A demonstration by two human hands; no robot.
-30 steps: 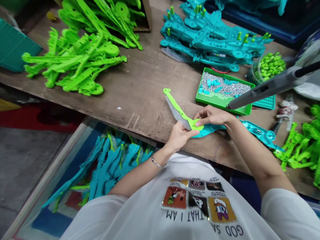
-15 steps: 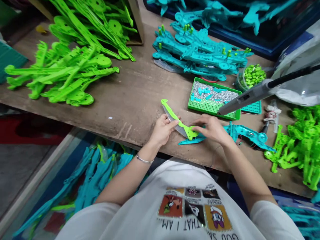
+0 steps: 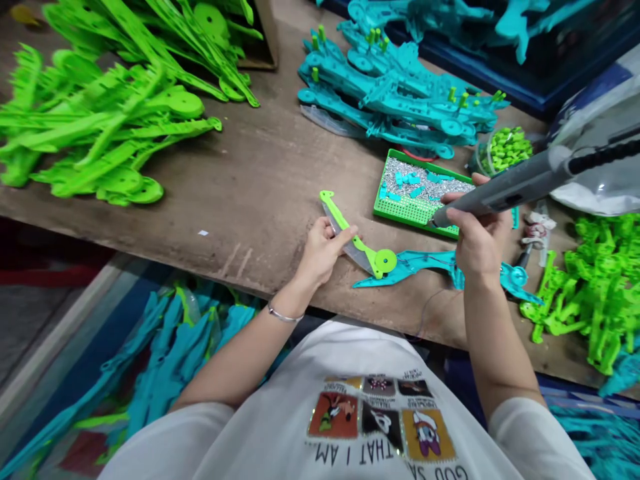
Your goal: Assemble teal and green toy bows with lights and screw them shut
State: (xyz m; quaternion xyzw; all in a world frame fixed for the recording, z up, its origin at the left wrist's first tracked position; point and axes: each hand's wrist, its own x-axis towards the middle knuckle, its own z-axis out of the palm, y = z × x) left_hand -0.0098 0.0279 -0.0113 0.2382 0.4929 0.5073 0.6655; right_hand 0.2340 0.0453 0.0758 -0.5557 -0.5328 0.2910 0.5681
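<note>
My left hand [image 3: 320, 252] pinches a slim bright-green plastic part [image 3: 385, 261] with a round disc at one end. A clear curved strip [image 3: 359, 255] lies along its edge. The disc end rests over the tip of a turquoise plastic frame [image 3: 417, 262] lying flat on the table. My right hand [image 3: 477, 243] is closed around the lower body of a grey electric screwdriver [image 3: 525, 179], thumb in front and fingers behind. Its tip hangs over the near edge of a green tray [image 3: 400, 209] holding many small screws and turquoise bits. My right forearm and hand hide part of the turquoise frame.
Green parts [image 3: 105, 133] are heaped at the left, beside a cardboard box [image 3: 265, 40]. Turquoise frames [image 3: 395, 93] are stacked behind the tray. A tub of small green pieces [image 3: 510, 152] stands at the right, with more green parts [image 3: 595, 300] near the edge.
My right hand has left the green disc, moved up and to the right, and taken hold of the electric screwdriver. My left hand still holds the green part in nearly the same place.
</note>
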